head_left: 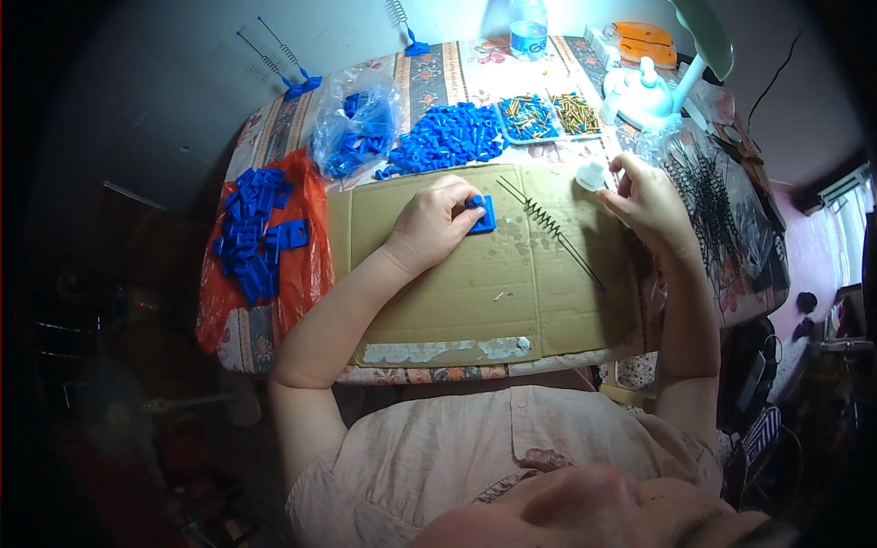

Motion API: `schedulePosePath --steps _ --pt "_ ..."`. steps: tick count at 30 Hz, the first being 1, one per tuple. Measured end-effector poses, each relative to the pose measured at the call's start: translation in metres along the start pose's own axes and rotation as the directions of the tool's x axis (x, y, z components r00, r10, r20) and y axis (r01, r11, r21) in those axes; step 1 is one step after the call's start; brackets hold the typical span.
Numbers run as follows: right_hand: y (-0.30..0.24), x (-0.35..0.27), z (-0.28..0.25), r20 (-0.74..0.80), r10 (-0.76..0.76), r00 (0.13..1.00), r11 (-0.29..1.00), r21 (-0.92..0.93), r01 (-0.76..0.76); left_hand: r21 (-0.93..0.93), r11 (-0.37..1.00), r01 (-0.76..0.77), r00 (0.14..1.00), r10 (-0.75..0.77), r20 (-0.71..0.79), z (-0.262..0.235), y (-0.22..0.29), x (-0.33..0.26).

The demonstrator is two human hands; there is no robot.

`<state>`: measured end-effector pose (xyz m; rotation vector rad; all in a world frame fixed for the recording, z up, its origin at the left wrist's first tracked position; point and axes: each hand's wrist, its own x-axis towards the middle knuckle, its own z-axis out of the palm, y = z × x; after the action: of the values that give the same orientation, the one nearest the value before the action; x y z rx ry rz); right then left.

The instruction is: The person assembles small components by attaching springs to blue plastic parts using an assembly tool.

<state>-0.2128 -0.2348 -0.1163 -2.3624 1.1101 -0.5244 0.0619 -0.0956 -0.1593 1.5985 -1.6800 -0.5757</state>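
Note:
Over the middle of a brown cardboard sheet (pixel 438 310), my left hand (pixel 437 224) pinches a small blue plastic part (pixel 487 217). It has a flat squarish base, and a rounded blue piece sticks up by my thumb. To its right lies a dark coiled wire (pixel 544 219) with long straight ends, slanting across the cardboard; its near end has a blue tip. My right hand (pixel 647 203) is at the cardboard's far right, thumb and fingers curled against the right edge of a small translucent white cup (pixel 590 176). The inner side of that grip is partly hidden.
Blue parts lie on a red bag (pixel 306 201) at left. Behind the cardboard are a clear bag (pixel 365 137), a blue heap (pixel 452 137) and a tray (pixel 530 141) of small blue and brass pieces. A lamp (pixel 644 91) and dark wires (pixel 708 196) stand right.

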Motion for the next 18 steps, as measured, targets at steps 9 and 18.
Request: schedulePosePath --steps 9,18 --pt "0.019 0.017 0.031 -0.060 0.003 0.998 0.992 -0.129 -0.011 0.127 0.976 -0.176 0.955 0.200 -0.219 0.024 -0.013 0.018" --pt "0.002 0.009 0.032 0.146 -0.091 0.985 0.964 0.260 0.051 0.153 0.966 -0.209 0.934 0.243 -0.260 0.023 -0.010 0.011"
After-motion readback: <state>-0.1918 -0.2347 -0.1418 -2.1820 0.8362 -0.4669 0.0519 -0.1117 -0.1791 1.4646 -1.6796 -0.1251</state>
